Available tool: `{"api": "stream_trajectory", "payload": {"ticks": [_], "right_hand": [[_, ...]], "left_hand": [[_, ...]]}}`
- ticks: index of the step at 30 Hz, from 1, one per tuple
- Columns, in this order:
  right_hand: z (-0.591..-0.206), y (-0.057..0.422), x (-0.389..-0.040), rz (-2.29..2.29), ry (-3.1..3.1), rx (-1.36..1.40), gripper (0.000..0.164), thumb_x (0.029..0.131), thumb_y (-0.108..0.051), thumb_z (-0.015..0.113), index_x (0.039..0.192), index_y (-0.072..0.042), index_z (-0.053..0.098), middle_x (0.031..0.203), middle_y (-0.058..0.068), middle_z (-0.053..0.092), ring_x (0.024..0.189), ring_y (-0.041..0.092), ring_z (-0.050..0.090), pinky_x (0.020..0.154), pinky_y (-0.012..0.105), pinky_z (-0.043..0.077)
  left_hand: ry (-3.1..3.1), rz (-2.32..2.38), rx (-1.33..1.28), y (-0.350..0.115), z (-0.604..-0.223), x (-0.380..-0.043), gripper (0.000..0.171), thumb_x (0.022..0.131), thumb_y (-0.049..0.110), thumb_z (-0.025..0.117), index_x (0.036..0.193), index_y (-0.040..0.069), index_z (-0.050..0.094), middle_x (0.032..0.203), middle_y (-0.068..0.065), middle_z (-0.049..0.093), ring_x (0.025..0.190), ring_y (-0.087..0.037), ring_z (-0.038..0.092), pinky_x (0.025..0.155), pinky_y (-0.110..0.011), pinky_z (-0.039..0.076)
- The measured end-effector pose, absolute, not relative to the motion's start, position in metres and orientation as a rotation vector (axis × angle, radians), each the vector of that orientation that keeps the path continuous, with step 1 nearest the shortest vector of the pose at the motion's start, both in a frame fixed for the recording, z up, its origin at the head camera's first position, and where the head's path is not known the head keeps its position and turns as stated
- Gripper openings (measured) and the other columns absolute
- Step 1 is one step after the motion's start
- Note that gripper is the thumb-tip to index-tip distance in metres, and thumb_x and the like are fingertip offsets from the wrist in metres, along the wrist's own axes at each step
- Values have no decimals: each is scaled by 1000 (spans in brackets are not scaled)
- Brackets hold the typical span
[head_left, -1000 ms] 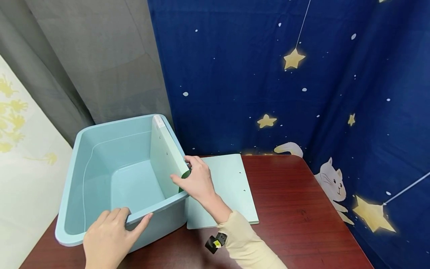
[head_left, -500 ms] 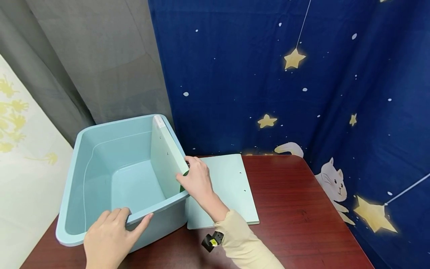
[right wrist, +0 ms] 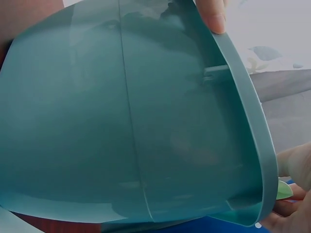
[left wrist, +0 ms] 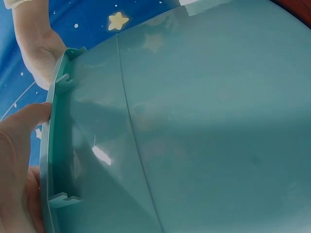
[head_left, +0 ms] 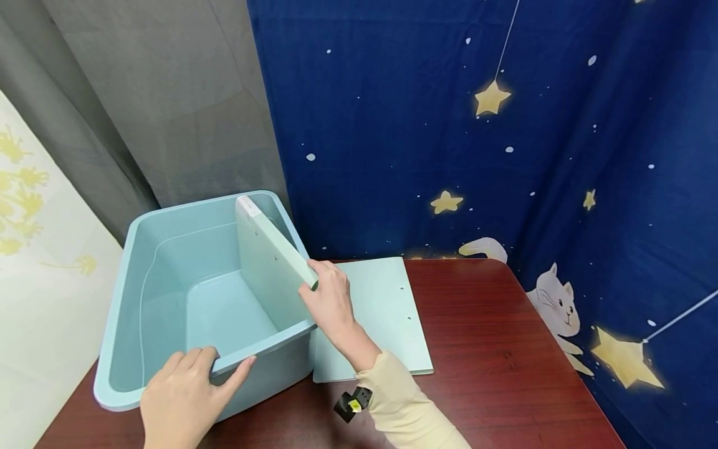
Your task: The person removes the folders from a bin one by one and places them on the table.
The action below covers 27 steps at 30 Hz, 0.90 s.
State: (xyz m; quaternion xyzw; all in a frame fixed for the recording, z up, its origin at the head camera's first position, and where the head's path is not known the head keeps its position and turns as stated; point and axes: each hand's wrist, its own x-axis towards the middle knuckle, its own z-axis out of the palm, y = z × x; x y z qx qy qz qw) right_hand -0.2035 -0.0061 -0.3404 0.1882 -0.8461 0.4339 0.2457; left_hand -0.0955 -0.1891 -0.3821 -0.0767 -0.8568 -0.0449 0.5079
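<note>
Right hand (head_left: pixel 331 296): one; fingers narrow, pinching the near top corner of a folder.
Left hand (head_left: pixel 182 393): one; fingers curled over the front rim of a tub, thumb outside.
Folder (head_left: pixel 266 268): pale green, on edge inside the tub, running from the right fingers toward the far rim; white label (head_left: pixel 248 206) at the end farthest from them. Gap visible between folder and right-hand wall. Bottom edge: contact cannot be told.
Tub (head_left: pixel 275 365): blue, between and beyond both sets of fingers.
Second folder (head_left: pixel 381 312): flat on the table (head_left: pixel 482 330), right of the tub, below the right wrist.
Handling note, as judged: gripped at one end, the folder may swing; move it slowly, pinch firm, label end level, corner clear of the rim. Left fingers should brace the tub against sliding.
</note>
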Motion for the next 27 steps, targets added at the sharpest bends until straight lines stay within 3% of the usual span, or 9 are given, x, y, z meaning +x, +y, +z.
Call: {"api": "stream_trajectory", "payload": {"ticks": [20, 27], "right_hand": [[-331, 0, -206, 1199, -2315, 514, 34, 77, -1, 62, 111, 4, 61, 107, 15, 63, 94, 22, 63, 75, 30, 50], [-328, 3, -211, 1301, -2263, 486, 35, 74, 1, 62, 109, 4, 63, 106, 15, 63, 79, 18, 64, 68, 25, 50]], "left_hand": [[-2010, -128, -205, -184, -373, -95, 69, 82, 67, 36, 50, 7, 40, 43, 6, 24, 40, -12, 21, 38, -24, 15], [-2014, -142, -204, -187, -379, -97, 67, 81, 67, 38, 51, 8, 38, 44, 6, 23, 41, -12, 20, 39, -23, 13]]}}
